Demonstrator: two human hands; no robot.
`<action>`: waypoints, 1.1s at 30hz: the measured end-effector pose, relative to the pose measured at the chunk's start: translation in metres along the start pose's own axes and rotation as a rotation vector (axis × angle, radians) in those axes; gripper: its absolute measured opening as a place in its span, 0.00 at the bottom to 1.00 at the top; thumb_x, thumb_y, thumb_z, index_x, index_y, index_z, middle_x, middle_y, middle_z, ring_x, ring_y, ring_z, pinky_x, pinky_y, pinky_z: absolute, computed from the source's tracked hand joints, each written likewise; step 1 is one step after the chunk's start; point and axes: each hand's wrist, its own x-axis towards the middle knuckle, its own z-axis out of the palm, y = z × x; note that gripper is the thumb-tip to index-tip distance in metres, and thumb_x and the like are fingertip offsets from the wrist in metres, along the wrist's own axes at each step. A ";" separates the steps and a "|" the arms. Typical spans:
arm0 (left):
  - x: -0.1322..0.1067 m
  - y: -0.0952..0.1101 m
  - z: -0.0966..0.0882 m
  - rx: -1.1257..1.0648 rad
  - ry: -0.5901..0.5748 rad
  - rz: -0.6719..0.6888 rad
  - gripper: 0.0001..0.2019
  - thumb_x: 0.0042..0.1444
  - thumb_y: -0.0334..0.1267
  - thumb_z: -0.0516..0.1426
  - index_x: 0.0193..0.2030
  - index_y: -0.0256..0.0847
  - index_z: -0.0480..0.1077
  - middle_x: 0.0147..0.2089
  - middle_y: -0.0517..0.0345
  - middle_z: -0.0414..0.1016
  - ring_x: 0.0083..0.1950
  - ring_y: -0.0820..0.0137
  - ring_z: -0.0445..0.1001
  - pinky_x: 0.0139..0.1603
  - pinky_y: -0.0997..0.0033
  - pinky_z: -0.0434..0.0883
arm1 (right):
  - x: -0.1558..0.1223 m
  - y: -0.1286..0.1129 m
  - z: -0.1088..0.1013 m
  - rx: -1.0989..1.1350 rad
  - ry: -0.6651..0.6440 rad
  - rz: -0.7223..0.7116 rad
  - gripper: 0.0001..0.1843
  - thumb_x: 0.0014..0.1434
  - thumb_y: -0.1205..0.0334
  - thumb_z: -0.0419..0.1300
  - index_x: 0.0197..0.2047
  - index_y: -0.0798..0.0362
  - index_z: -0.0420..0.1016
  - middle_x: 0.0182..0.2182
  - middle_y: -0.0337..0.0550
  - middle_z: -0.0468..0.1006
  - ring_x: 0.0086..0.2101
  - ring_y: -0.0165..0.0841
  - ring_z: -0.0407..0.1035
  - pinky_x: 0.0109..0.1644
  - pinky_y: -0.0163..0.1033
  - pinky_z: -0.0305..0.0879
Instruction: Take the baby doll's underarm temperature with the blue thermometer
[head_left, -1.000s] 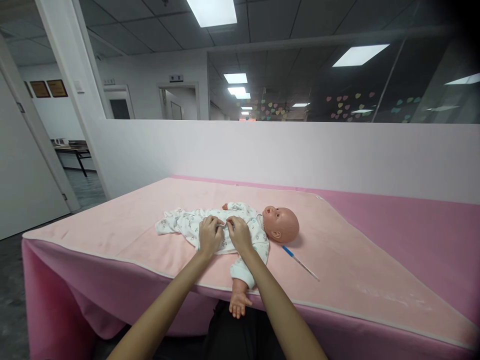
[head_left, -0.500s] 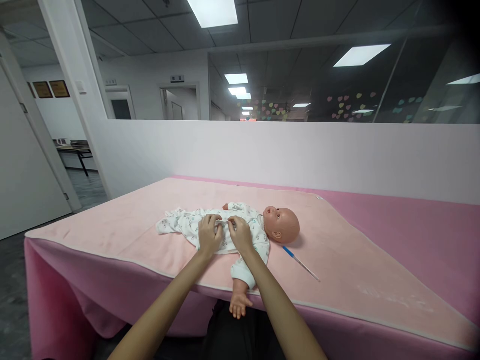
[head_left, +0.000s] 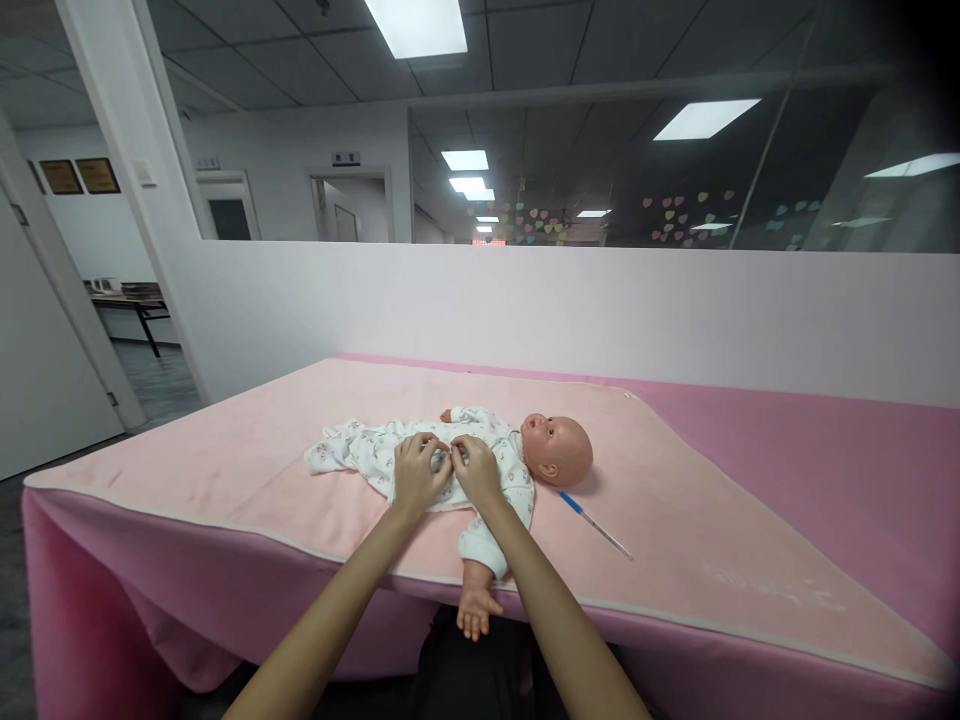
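Note:
A baby doll lies on its back on a pale pink blanket, head to the right, in a white printed romper. My left hand and my right hand rest on the doll's belly, fingertips pinched together on the romper's front edge. One doll arm hangs over the table's near edge. A thin thermometer with a blue end lies on the blanket just right of the doll's shoulder.
The table has a darker pink cover under the blanket. A white half-wall with glass runs behind it. An open doorway at left shows a desk in another room.
Both hands stay on the romper's front with fingers shifting slightly closer together. The view has drifted a little to the right and down.

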 end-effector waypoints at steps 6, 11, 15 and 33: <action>0.001 0.001 -0.002 -0.025 -0.038 0.024 0.06 0.52 0.37 0.49 0.32 0.42 0.66 0.36 0.56 0.67 0.40 0.67 0.63 0.43 0.66 0.57 | 0.001 -0.009 -0.007 0.061 -0.019 0.012 0.10 0.53 0.68 0.47 0.32 0.53 0.69 0.31 0.41 0.73 0.35 0.31 0.65 0.41 0.36 0.60; 0.002 -0.001 -0.001 -0.048 -0.038 0.050 0.07 0.54 0.35 0.46 0.33 0.41 0.65 0.35 0.56 0.69 0.39 0.68 0.64 0.42 0.66 0.56 | -0.034 -0.006 -0.069 0.187 0.093 0.146 0.11 0.53 0.63 0.49 0.36 0.54 0.70 0.36 0.44 0.74 0.39 0.32 0.66 0.45 0.36 0.61; 0.003 -0.001 0.003 -0.035 -0.027 0.067 0.06 0.53 0.34 0.48 0.34 0.42 0.65 0.35 0.57 0.69 0.39 0.68 0.64 0.43 0.66 0.56 | -0.084 0.027 -0.144 -0.152 0.226 0.439 0.13 0.53 0.57 0.49 0.36 0.54 0.70 0.36 0.45 0.74 0.38 0.35 0.67 0.42 0.38 0.61; 0.003 0.000 0.003 -0.044 -0.041 0.054 0.06 0.52 0.33 0.48 0.31 0.42 0.65 0.34 0.57 0.68 0.38 0.68 0.63 0.42 0.67 0.56 | -0.120 0.051 -0.194 -0.603 -0.036 0.507 0.12 0.52 0.52 0.49 0.28 0.48 0.70 0.26 0.40 0.75 0.28 0.34 0.68 0.28 0.35 0.56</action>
